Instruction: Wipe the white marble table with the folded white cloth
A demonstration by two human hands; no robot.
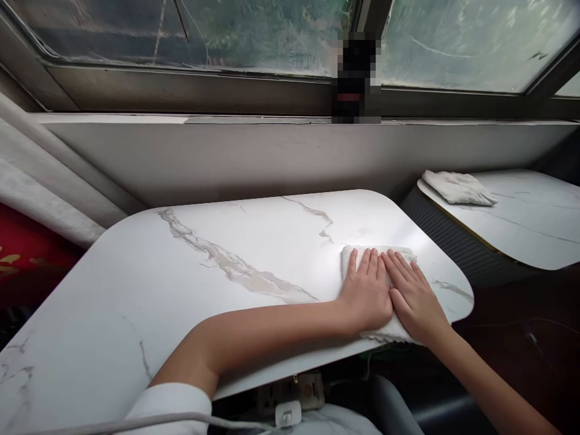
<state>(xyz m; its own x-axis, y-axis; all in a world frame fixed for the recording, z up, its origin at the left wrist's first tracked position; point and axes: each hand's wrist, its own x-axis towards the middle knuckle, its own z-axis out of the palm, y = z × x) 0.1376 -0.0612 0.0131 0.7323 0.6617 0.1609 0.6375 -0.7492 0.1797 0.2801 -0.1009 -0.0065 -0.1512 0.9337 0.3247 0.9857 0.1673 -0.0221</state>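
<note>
A folded white cloth [399,331] lies flat on a white marble-patterned table [254,241], near its right end. My left hand [368,290] rests palm down on the cloth, fingers stretched out toward the window. Beside it, touching it, my right hand [414,299] also presses flat on the cloth with its fingers extended. The cloth's near edge reaches the table's front edge. Much of it is hidden under both hands.
A second marble-patterned table [534,211] stands at the right, with another folded white cloth [458,188] on its corner. Behind runs a wall below a window [203,36]. A cable [181,417], a white plug [288,414] and a power strip [310,389] are below the front edge.
</note>
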